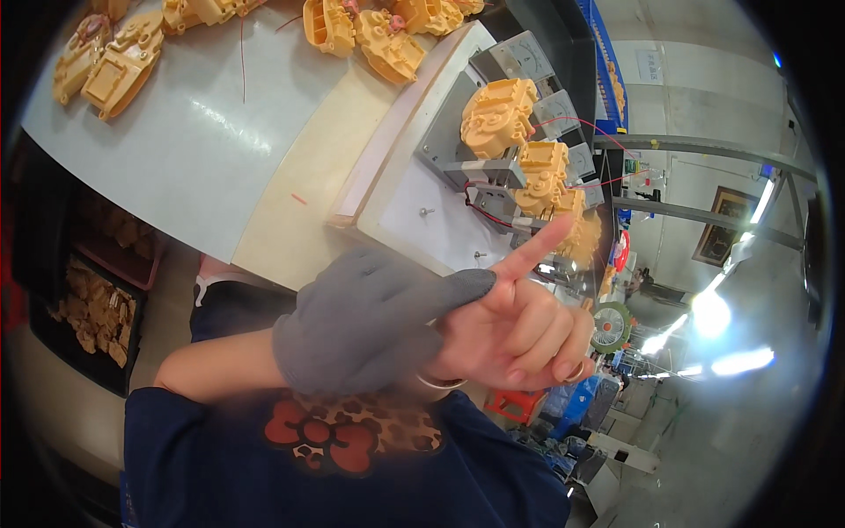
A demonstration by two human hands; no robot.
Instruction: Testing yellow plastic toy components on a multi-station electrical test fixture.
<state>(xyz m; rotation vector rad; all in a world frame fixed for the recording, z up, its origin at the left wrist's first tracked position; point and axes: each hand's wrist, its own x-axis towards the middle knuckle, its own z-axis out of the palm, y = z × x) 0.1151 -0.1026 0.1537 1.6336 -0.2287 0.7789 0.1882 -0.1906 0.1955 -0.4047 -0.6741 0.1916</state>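
My left hand (356, 321) wears a grey glove and reaches across in front of my chest. Its gloved thumb presses at the base of my right hand's stretched-out digit, and the other gloved fingers are mostly hidden. My bare right hand (519, 339) is turned palm up, one digit pointing up and away and the others loosely curled, with nothing visible in them. A ring (576, 371) sits on one curled finger and a bracelet (442, 383) circles the wrist. Just beyond stands a white-topped test fixture (396, 198) carrying a row of yellow plastic housings (497, 116).
Grey panel meters (528, 57) line the fixture's back, and thin red wires (572, 120) run off right. More yellow housings (123, 66) lie on the grey tabletop (202, 141). Below left, a black bin (97, 308) holds yellow parts. A red stool (515, 405) stands at right.
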